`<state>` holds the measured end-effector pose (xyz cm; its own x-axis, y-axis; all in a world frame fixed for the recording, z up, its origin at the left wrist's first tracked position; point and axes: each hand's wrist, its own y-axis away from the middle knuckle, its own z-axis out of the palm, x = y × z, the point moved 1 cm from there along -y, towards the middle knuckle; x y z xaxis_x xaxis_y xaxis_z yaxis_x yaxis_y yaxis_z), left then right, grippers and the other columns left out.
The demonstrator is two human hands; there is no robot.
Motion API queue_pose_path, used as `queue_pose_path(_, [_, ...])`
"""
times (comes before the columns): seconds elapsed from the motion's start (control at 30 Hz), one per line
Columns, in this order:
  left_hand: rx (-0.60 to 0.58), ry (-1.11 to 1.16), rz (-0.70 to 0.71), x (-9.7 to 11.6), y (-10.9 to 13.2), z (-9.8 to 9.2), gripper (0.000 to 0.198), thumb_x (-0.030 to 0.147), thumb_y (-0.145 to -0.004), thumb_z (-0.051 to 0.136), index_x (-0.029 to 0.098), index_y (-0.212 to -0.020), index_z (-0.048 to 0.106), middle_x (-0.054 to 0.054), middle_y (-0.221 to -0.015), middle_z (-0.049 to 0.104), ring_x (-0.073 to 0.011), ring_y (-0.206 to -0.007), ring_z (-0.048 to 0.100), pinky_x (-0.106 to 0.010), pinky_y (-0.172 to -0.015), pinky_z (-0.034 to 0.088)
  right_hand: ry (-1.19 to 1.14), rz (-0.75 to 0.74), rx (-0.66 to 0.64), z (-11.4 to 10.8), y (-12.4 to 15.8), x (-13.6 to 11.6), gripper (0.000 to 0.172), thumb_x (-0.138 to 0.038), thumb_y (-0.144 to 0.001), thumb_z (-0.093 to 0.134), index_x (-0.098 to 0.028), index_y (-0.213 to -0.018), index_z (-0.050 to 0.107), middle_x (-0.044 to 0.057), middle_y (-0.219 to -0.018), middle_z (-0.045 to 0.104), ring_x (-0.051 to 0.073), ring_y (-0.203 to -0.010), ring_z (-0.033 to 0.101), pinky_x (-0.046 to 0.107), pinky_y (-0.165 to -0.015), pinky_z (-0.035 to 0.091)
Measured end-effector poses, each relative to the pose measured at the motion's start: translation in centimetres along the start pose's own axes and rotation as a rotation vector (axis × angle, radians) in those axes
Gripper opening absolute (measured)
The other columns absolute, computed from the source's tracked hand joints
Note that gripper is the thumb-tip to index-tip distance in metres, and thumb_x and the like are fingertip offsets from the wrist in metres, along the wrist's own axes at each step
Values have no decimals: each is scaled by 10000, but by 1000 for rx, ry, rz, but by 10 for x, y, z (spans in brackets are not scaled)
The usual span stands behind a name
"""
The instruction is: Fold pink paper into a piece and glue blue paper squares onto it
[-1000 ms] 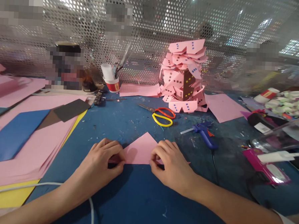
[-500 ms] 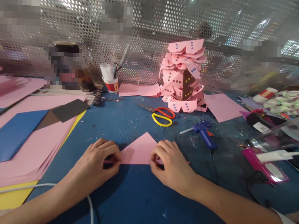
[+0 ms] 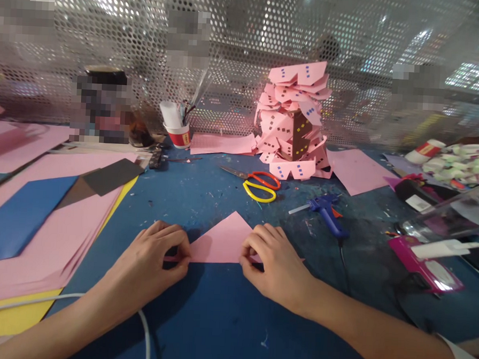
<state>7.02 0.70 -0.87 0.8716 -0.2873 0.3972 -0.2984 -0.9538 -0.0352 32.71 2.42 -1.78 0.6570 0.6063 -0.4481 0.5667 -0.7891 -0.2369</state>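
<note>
Fingers (image 3: pixel 184 245): L hand (image 3: pixel 157 258) + R hand (image 3: pixel 275 267), thumb & index tips pinching near edge of paper (image 3: pixel 222 243), other fingers curled.
Paper: pink, triangular, peak pointing away, on blue table (image 3: pixel 224 323), btwn & partly under hands.
Scissors (image 3: pixel 244 175): beyond paper, red + yellow handles, tips to L.
Glue gun (image 3: pixel 327 210): blue, R of scissors.
Stack (image 3: pixel 280 125): pink dotted cut-outs, behind scissors.
Cup (image 3: pixel 180 137): red/white, L of stack.
Sheets (image 3: pixel 71 240): pink, L side of table.

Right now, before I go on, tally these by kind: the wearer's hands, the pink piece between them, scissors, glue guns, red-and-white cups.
Left hand and right hand: 2
Pink piece: 1
Scissors: 1
Glue gun: 1
Red-and-white cups: 2
Total: 7
</note>
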Motion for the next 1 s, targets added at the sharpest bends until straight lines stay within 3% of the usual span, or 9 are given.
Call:
queue_pose_path(0.6, [-2,4,-22,-14,1,-6,63,217,-732,550,254,-697,588,0,-769,657,-240,-825,583,-356,-753,451,-3,-6,-3,0,0,0,96,-120,-868,578,-210,-841,558,14,-882,590,193,-880,515,358,-818,363])
queue_pose_path(1.0, [-9,-16,-11,-9,1,-13,123,166,-777,512,237,-720,595,27,-770,657,-210,-812,574,-328,-753,450,2,-5,-15,-2,1,-1,89,-123,-873,583,-208,-851,568,17,-887,595,196,-885,518,356,-819,362])
